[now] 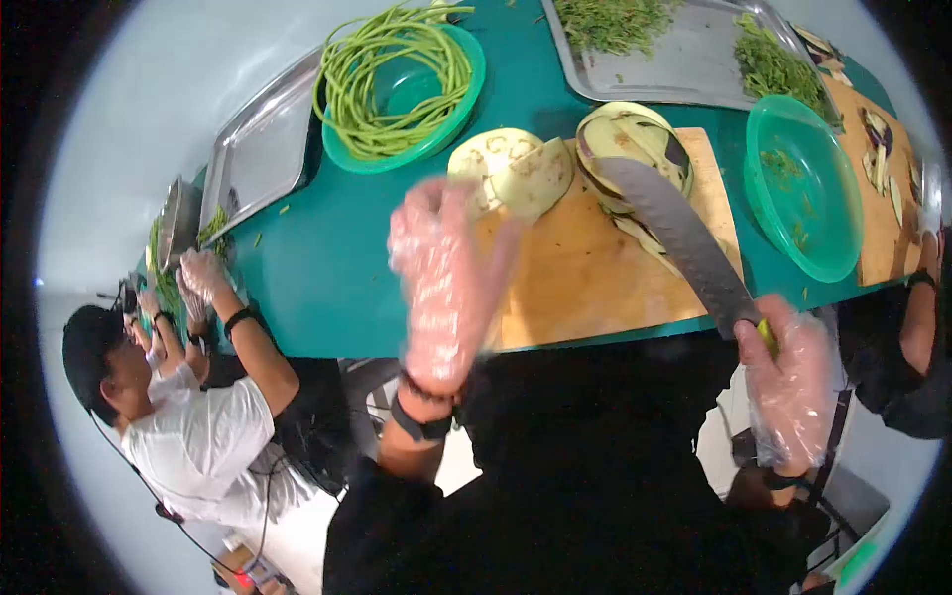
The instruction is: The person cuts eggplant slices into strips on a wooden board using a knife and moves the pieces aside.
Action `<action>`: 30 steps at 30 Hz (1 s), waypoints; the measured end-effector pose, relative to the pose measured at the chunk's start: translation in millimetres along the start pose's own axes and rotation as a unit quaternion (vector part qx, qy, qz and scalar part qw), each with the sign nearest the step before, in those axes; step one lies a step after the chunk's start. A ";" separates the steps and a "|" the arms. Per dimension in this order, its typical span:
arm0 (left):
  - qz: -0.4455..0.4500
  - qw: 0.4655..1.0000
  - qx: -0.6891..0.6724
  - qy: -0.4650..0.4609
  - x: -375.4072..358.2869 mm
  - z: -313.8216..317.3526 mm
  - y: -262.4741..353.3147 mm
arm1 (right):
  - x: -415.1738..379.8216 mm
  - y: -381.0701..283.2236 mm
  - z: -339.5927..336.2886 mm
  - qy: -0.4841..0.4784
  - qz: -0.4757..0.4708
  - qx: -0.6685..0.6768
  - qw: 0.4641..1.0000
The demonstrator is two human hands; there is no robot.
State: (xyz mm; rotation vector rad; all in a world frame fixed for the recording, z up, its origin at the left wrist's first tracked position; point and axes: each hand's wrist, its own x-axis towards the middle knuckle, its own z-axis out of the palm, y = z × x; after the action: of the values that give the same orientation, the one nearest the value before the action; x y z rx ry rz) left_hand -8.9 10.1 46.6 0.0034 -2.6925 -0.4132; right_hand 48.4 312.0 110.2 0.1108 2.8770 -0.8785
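Observation:
My right hand (789, 382), in a clear plastic glove, grips the yellow-green handle of a large kitchen knife (684, 233). The blade slants up and left over the wooden cutting board (580, 288), its tip in front of a stack of round eggplant slices (635, 139). Thin eggplant strips (645, 241) lie under the blade. Two pale eggplant slices (516, 171) overlap at the board's upper left. Just below them my gloved left hand (441, 278) is raised, thumb apart from the fingers, and nothing shows in it. Motion blurs its fingertips.
Long green beans (397, 84) fill a green bowl (471, 94) at the upper left, beside a metal tray (260, 149). Another tray (674, 74) holds leafy greens. A green basin (851, 213) stands right of the board. Co-workers flank me: a person (198, 436) left, an arm (920, 322) right.

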 end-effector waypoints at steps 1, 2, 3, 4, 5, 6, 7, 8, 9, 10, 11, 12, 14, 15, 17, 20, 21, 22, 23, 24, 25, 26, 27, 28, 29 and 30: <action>0.009 1.000 0.022 0.014 6.9 7.4 -2.1 | -5.2 15.9 14.4 0.001 0.041 0.050 0.998; 0.021 0.998 0.043 0.027 11.7 17.1 -5.5 | -10.2 29.8 25.7 0.003 0.083 0.100 0.991; 0.034 0.997 0.064 0.039 14.6 23.1 -6.1 | -12.7 36.7 31.3 -0.003 0.066 0.136 0.989; 0.020 0.998 0.051 0.022 17.4 24.4 -3.3 | -16.8 40.1 34.4 -0.015 0.090 0.151 0.984; 0.029 0.997 0.060 0.029 19.3 25.4 -1.5 | -19.3 41.4 36.6 -0.026 0.116 0.167 0.979; 0.040 0.996 0.069 0.034 20.1 26.2 0.4 | -20.4 46.6 39.6 -0.037 0.129 0.189 0.973; 0.050 0.995 0.077 0.038 19.8 26.4 1.9 | -21.9 52.1 43.2 -0.048 0.143 0.210 0.966; 0.051 0.997 0.062 0.022 18.9 25.4 2.7 | -24.0 56.0 44.2 -0.058 0.157 0.230 0.959; 0.052 0.998 0.046 0.007 19.0 23.1 2.8 | -24.6 56.3 43.6 -0.057 0.158 0.237 0.957; 0.052 0.998 0.030 -0.008 19.5 20.8 3.1 | -23.7 54.1 43.8 -0.055 0.159 0.243 0.955; 0.047 0.999 -0.006 0.001 16.5 16.4 4.7 | -22.6 52.3 44.0 -0.054 0.159 0.249 0.954; 0.041 0.998 -0.042 0.009 8.7 9.1 7.7 | -22.1 52.4 44.7 -0.050 0.163 0.258 0.951; 0.040 0.995 -0.087 0.011 -10.9 -4.8 17.8 | -21.3 52.8 47.4 -0.042 0.170 0.276 0.945; 0.064 0.992 -0.105 -0.036 -23.7 -4.8 21.2 | -20.6 51.5 47.2 -0.043 0.168 0.271 0.947; 0.111 0.976 -0.141 -0.127 -49.6 -1.7 24.3 | -20.2 48.5 47.8 -0.046 0.162 0.263 0.950; 0.101 0.962 -0.184 -0.175 -72.7 -3.8 23.1 | -21.0 49.7 54.2 -0.059 0.172 0.278 0.943; 0.088 0.967 -0.172 -0.164 -73.7 -3.2 17.2 | -22.3 48.4 56.2 -0.062 0.156 0.268 0.949; 0.074 0.972 -0.160 -0.154 -72.4 -3.4 7.3 | -23.5 46.9 57.5 -0.066 0.140 0.257 0.954; 0.059 0.977 -0.148 -0.142 -71.3 -2.8 -2.1 | -24.4 45.6 59.2 -0.070 0.122 0.245 0.959; 0.043 0.982 -0.128 -0.133 -70.9 -0.2 -8.8 | -25.8 49.7 65.7 -0.064 0.092 0.227 0.967; 0.042 0.976 -0.147 -0.152 -66.1 4.6 -13.5 | -24.9 46.7 68.5 -0.065 0.067 0.217 0.972; 0.042 0.970 -0.166 -0.171 -59.3 10.2 -19.2 | -23.6 41.4 71.8 -0.066 0.042 0.208 0.975; 0.041 0.963 -0.184 -0.190 -53.8 14.0 -22.3 | -22.0 39.0 73.0 -0.069 0.017 0.199 0.977; 0.044 0.964 -0.182 -0.188 -51.5 16.2 -23.6 | -22.2 38.4 75.9 -0.081 0.026 0.195 0.977; 0.046 0.965 -0.172 -0.193 -49.5 16.7 -24.1 | -21.8 34.4 76.4 -0.083 0.028 0.198 0.976; 0.050 0.965 -0.164 -0.199 -47.5 17.1 -23.7 | -21.8 28.6 77.1 -0.084 0.031 0.200 0.976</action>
State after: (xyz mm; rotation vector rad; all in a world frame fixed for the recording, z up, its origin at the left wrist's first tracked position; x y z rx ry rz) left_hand 26.3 -4.6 5.9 -0.3435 -2.9555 -0.9062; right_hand 81.1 291.8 34.3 0.1551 2.4927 -1.3716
